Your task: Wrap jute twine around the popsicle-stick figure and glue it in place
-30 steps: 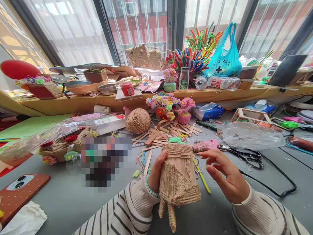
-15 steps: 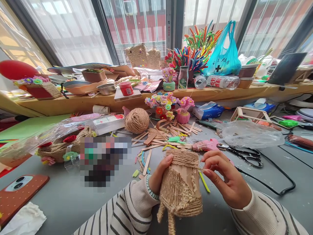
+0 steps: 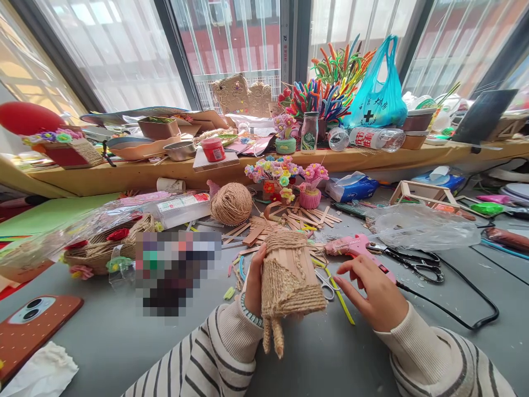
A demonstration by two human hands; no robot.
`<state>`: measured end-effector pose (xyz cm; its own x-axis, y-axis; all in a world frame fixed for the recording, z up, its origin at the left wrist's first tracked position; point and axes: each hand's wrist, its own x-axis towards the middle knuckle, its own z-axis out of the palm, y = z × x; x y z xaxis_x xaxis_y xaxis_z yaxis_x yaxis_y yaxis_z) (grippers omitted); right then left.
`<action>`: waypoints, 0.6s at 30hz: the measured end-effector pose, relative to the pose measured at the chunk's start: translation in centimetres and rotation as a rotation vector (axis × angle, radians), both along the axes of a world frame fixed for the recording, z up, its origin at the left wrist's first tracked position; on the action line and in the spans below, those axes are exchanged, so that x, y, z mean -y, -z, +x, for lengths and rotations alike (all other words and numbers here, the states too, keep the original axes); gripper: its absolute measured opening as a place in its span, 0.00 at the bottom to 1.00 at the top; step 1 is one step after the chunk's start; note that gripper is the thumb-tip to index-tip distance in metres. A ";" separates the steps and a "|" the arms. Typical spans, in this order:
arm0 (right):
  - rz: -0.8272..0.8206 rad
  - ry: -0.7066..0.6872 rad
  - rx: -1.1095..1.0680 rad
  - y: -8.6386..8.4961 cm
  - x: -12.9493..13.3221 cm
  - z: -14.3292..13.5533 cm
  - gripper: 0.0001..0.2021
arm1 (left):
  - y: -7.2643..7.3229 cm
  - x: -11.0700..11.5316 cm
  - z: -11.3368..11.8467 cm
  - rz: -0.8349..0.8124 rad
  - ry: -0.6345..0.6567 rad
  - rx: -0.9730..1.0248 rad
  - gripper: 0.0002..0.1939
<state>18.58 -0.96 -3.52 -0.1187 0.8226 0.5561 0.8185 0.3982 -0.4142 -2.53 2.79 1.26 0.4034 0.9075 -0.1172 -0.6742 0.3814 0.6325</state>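
Note:
My left hand (image 3: 253,295) is wrapped round the left side of a twine-wrapped craft-stick piece (image 3: 291,281), held tilted above the table. Twine covers its top band and lower part, bare wooden sticks show between, and two twine-covered legs stick out at the bottom. My right hand (image 3: 372,295) is apart from the piece, thumb and forefinger a little spread and nothing visible between them. Its fingertips are close to the handles of small scissors (image 3: 328,286), partly hidden behind the piece. Beyond that hand lies a pink glue gun (image 3: 351,245).
A twine ball (image 3: 231,204) and loose craft sticks (image 3: 320,216) lie behind the piece. Black-handled scissors (image 3: 427,264) and the glue gun's cord (image 3: 475,326) are at the right. A phone (image 3: 45,325) lies at the left, and a cluttered ledge (image 3: 165,175) runs along the back.
My left hand has moved the craft-stick piece left and slightly down. My right hand, pinched at the piece's edge before, has come away from it, and the small scissors now show.

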 end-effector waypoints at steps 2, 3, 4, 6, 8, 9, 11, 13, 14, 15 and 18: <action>-0.055 -0.051 0.188 0.9 -0.2 0.2 0.10 | 0.2 -0.3 -0.3 -0.035 0.025 0.008 0.28; -0.075 0.006 0.235 1.2 -0.1 0.1 0.08 | 0.3 -0.4 -0.4 -0.050 0.029 0.002 0.29; -0.101 0.043 0.270 1.5 0.0 -0.1 0.06 | 0.4 -0.5 -0.4 -0.062 0.025 -0.004 0.29; -0.140 0.097 0.293 1.8 0.3 -0.7 0.03 | 0.4 -0.5 -0.2 -0.090 -0.020 -0.019 0.29; -0.167 0.114 0.287 1.9 0.6 -1.1 0.02 | 0.1 -0.4 0.1 -0.131 -0.088 -0.021 0.27; -0.175 0.120 0.284 1.9 0.7 -1.3 0.02 | -0.1 -0.4 0.3 -0.166 -0.112 -0.016 0.25; -0.184 0.132 0.291 1.9 0.8 -1.3 0.03 | -0.7 -0.2 0.8 -0.169 -0.179 0.008 0.22; -0.186 0.146 0.321 1.9 0.9 -1.2 0.04 | -1.1 -0.1 1.1 -0.165 -0.218 0.015 0.22; -0.188 0.155 0.341 1.9 0.9 -1.2 0.05 | -1.2 -0.1 1.1 -0.168 -0.227 0.015 0.24; -0.191 0.167 0.363 2.0 0.9 -1.1 0.05 | -1.2 -0.1 1.1 -0.177 -0.231 0.013 0.25; -0.197 0.218 0.420 2.0 1.0 -0.9 0.05 | -1.2 -0.1 1.1 -0.187 -0.256 0.015 0.27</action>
